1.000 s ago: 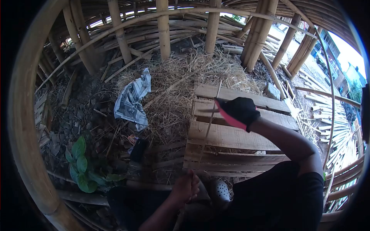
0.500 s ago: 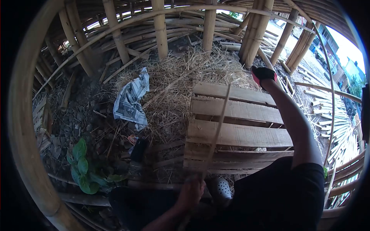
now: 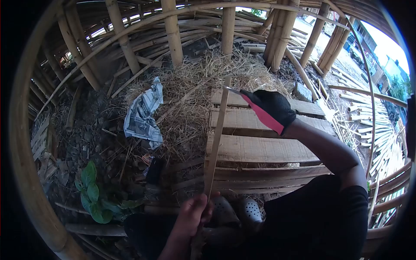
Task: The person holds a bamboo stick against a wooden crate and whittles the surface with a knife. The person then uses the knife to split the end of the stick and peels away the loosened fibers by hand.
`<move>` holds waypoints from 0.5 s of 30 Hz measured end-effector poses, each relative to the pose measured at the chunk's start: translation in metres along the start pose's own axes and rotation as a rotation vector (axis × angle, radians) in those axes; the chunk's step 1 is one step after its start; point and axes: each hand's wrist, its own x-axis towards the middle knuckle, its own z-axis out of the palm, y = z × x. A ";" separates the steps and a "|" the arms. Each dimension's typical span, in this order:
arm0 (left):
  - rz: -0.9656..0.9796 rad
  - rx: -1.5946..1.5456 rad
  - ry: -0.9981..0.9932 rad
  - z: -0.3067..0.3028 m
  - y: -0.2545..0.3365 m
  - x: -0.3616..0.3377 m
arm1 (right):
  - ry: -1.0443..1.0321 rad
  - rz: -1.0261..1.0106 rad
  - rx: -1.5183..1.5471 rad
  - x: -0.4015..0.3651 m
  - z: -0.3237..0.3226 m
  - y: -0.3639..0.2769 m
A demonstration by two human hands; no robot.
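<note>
A long, flat bamboo strip [image 3: 219, 134] stands slanting up in front of me. My left hand [image 3: 193, 212], bare, is closed around its lower part. My right hand [image 3: 271, 110] wears a black and pink glove and is closed on a knife. The knife's thin shiny blade [image 3: 232, 90] points left and meets the strip near its upper end. Its handle is hidden inside the glove. Below the right hand lies a wooden slatted pallet [image 3: 260, 147].
Dry straw [image 3: 190, 95] and crumpled newspaper [image 3: 145, 115] cover the ground ahead. A black phone-like object [image 3: 154, 170] lies near a leafy green plant [image 3: 91, 195]. Bamboo posts [image 3: 173, 34] stand around, with cut bamboo poles [image 3: 372, 125] stacked at right. My perforated shoes [image 3: 251, 210] show below.
My right hand has swung from far out on the right back to the strip, bringing the blade against its upper end. The strip has shifted left and stands more upright.
</note>
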 end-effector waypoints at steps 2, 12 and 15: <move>-0.026 -0.267 -0.052 -0.008 0.003 -0.001 | -0.052 0.061 0.093 -0.002 0.001 -0.010; -0.046 -0.210 -0.260 -0.018 -0.007 0.009 | -0.264 -0.196 -0.023 -0.029 0.005 -0.045; -0.161 -0.230 -0.154 -0.013 -0.014 0.012 | -0.500 -0.209 -0.139 -0.033 0.000 -0.066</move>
